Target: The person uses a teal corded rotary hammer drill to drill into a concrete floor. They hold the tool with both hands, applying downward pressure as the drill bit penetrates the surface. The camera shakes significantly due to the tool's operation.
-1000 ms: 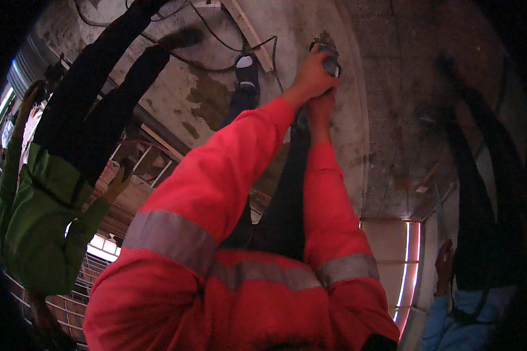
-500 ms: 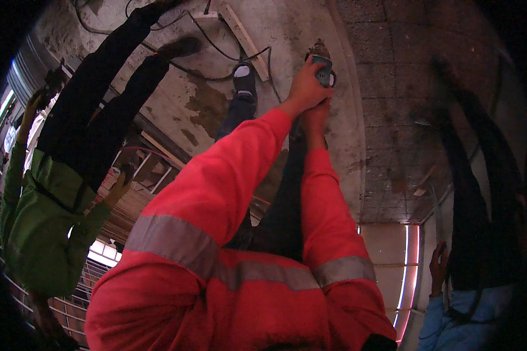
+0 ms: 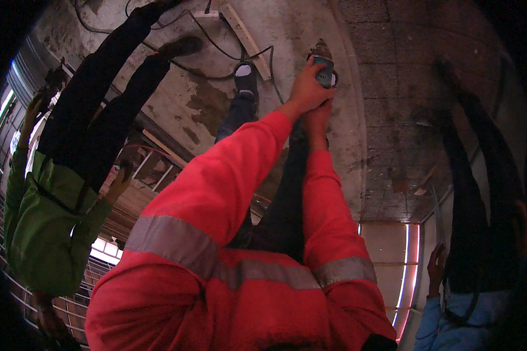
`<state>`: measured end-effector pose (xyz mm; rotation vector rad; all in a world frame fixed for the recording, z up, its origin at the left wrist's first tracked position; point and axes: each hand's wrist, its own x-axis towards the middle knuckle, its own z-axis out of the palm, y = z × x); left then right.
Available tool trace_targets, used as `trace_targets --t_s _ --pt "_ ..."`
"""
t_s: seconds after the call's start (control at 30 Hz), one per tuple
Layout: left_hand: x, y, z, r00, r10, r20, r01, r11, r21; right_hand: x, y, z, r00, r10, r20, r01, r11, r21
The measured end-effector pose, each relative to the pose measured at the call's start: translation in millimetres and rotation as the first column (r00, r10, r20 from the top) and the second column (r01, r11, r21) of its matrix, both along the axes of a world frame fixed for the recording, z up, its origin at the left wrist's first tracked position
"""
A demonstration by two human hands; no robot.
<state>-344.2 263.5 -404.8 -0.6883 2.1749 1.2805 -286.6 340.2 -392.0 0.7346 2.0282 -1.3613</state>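
Observation:
Both of my arms, in red sleeves with grey bands, stretch forward over the floor. My left hand (image 3: 306, 90) is closed round the front part of a teal power drill (image 3: 323, 75), its thumb side along the body. Behind it, my right hand (image 3: 318, 117) is closed at the drill's rear; its fingers are mostly hidden. The drill's dark tapered front end (image 3: 320, 48) points away from me, over the concrete, and whether it touches is unclear. A black loop shows at the drill's right side.
A black cable (image 3: 216, 78) winds over the concrete floor (image 3: 175, 108) near a wooden board (image 3: 246, 41). My shoe (image 3: 244, 76) stands beside the cable. A person in a green top (image 3: 52, 228) is at left, another in blue (image 3: 468, 310) at right. Dark paving (image 3: 392, 117) lies rightward.
Hardly anything differs. My hands and the drill sit a touch lower and to the right in the picture, with both hands still closed on it.

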Motion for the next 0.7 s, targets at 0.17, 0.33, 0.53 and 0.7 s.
trace_targets --t_s 0.17,0.33,0.53,0.7 --pt "-0.3 -0.1 -0.5 1.0 -0.028 0.008 0.028 1.0 -0.008 -3.7 -0.3 2.1 1.0 -0.031 -0.001 0.031 0.999 -0.037" --pt "-4.1 -0.6 -0.3 0.999 -0.039 -0.003 0.039 0.999 0.004 2.0 2.4 -7.4 0.997 0.001 0.074 -0.002 1.0 0.011" --pt "-2.7 -2.8 0.7 1.0 -0.017 0.019 0.017 1.0 0.012 -3.8 -0.2 -0.9 0.999 -0.022 0.025 0.023 0.999 -0.049" --pt "1.1 -10.5 -4.6 1.0 0.004 0.026 -0.005 1.0 0.024 -14.3 -9.0 14.2 0.997 -0.067 0.027 0.069 0.993 -0.094"
